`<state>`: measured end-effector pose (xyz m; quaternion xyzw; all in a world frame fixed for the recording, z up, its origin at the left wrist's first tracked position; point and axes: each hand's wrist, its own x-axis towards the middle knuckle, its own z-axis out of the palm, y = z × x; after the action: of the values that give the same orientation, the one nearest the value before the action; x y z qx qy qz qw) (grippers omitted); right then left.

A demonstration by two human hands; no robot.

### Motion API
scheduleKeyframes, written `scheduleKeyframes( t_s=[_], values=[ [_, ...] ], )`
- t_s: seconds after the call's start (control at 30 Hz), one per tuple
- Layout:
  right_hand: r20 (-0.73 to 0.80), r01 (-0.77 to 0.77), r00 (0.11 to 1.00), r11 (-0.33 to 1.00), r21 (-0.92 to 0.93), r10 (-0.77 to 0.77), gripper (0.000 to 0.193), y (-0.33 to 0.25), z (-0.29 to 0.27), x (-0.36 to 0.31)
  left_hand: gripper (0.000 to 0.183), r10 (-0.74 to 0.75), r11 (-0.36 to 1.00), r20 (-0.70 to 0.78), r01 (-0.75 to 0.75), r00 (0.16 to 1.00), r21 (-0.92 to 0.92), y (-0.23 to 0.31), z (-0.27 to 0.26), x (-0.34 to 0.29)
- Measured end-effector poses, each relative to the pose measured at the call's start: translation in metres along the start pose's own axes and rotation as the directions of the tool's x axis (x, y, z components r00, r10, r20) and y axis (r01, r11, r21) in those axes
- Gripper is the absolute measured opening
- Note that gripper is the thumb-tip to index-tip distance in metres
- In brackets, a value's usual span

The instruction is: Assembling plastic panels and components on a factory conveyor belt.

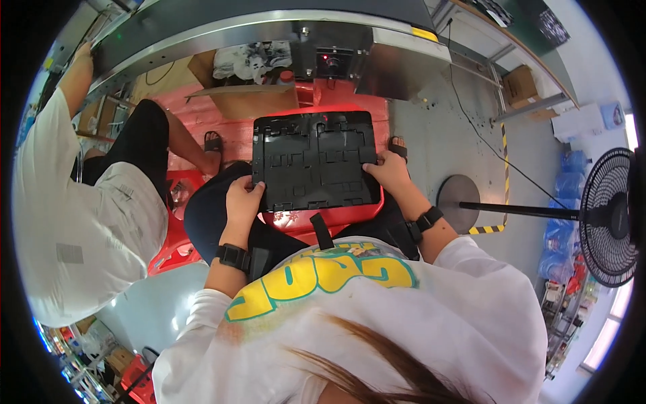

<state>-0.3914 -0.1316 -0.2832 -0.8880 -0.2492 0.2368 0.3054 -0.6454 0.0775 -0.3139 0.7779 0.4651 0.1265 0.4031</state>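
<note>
A black rectangular panel with moulded recesses lies over a red plastic base, whose kind is mostly hidden; the base's red rim shows along its near edge and near right corner. The left hand grips the panel's left side near the near corner, thumb on top; the right hand pinches its right side. Beyond the base's far edge sit a cardboard box and a metal-framed conveyor. A co-worker sits left; a black fan stands right.
</note>
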Motion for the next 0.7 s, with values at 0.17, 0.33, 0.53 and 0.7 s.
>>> scheduleKeyframes(
  t_s=[0.17,0.33,0.53,0.7],
  values=[
    [-0.042,0.081,0.996,0.996,-0.043,-0.083,0.037,0.030,0.017,0.010,0.030,-0.003,0.997,-0.023,0.001,1.000,-0.081,-0.011,0.011,0.000],
    [-0.020,0.081,0.996,0.996,-0.044,-0.082,0.033,0.048,0.020,0.013,0.032,-0.044,0.997,-0.024,0.043,0.999,-0.063,-0.012,0.011,-0.003],
    [0.119,-0.179,0.976,0.983,-0.032,0.182,0.041,0.019,0.000,0.000,0.034,-0.059,0.997,-0.129,0.066,0.990,0.050,-0.008,0.013,-0.005],
    [0.303,-0.445,0.823,0.877,-0.180,0.480,0.072,0.030,0.000,-0.006,0.035,-0.092,0.995,0.015,0.093,0.996,-0.033,-0.009,0.007,-0.003]
  ],
)
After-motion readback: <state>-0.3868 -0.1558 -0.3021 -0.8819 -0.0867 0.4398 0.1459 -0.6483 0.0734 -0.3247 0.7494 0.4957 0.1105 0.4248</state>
